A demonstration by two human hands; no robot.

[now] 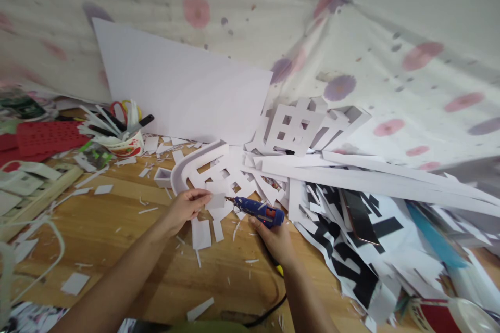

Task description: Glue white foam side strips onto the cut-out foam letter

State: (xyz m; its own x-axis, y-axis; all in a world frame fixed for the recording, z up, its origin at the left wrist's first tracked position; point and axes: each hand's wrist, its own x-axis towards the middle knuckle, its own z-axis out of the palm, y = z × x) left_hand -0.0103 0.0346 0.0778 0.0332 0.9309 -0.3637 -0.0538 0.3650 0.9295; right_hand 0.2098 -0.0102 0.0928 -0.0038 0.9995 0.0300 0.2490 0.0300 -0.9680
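My left hand (190, 208) pinches a small white piece of foam board (217, 200) between thumb and fingers. Wrapped in my right hand (273, 239) is a blue hot glue gun (258, 209), its nozzle pointing left, right by the edge of that piece. Behind both hands lies a white cut-out character (222, 171) with a curved raised side wall. Small white offcuts (201, 234) rest on the table just below my left hand. From under my right hand the gun's black cord (269, 312) runs down toward the front.
A paper tub (127, 145) of scissors and knives stands at the back left. White three-dimensional characters (291, 127) lean against the curtain. Long white strips (351, 179), black-printed sheets and a phone (357, 216) pile up on the right. Scraps litter the wooden table (156, 265).
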